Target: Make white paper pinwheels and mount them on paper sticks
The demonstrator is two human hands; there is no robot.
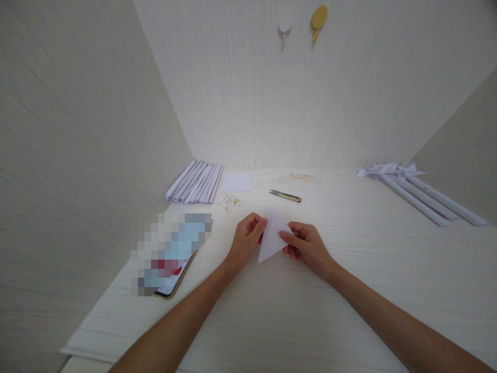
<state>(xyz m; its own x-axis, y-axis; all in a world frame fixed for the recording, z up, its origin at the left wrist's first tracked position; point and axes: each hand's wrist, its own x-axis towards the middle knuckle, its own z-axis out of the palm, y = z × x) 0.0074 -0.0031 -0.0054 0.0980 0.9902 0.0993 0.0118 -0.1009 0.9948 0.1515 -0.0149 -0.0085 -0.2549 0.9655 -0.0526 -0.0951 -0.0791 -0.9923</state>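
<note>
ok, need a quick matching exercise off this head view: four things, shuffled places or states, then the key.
Things
1) paper triangle
2) snips
3) phone
4) yellow hook

Places or states
A) high on the back wall
B) held by the left hand and right hand
C) left of the left forearm, partly pixelated
D) lying on the table, tips pointing left

Pairs: 1-B, 2-D, 3-C, 4-A
</note>
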